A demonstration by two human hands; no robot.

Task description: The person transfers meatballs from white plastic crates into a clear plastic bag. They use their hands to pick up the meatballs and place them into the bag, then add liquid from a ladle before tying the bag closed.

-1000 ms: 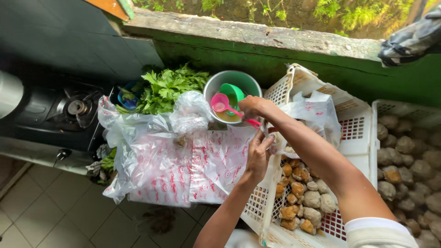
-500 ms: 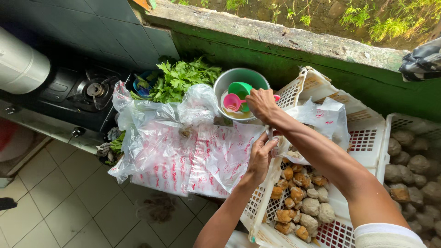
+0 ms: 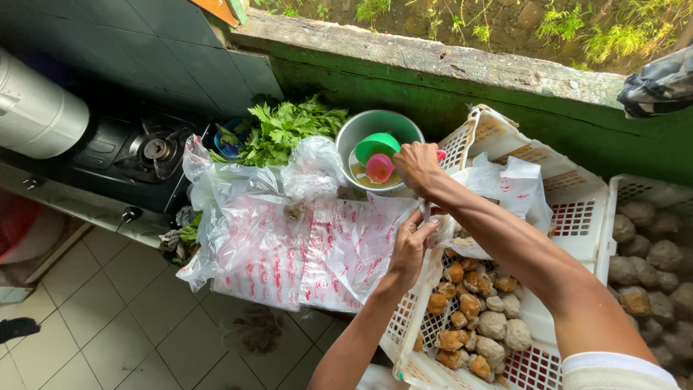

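The view has swung closer over the counter since a second ago, while both hands stay put. The right hand point(image 3: 415, 165) is curled shut at the rim of the round grey metal bowl point(image 3: 361, 127), gripping what seems to be the pink scoop's handle; the pink plastic scoop point(image 3: 379, 167) sits in cloudy liquid beside a green one point(image 3: 375, 146). The left hand point(image 3: 410, 242) pinches the crinkly clear plastic bag with red print point(image 3: 317, 249), just beside the white slotted plastic crate point(image 3: 563, 217) of lumpy brown and grey balls point(image 3: 476, 307). Leafy greens point(image 3: 289, 126) lie behind.
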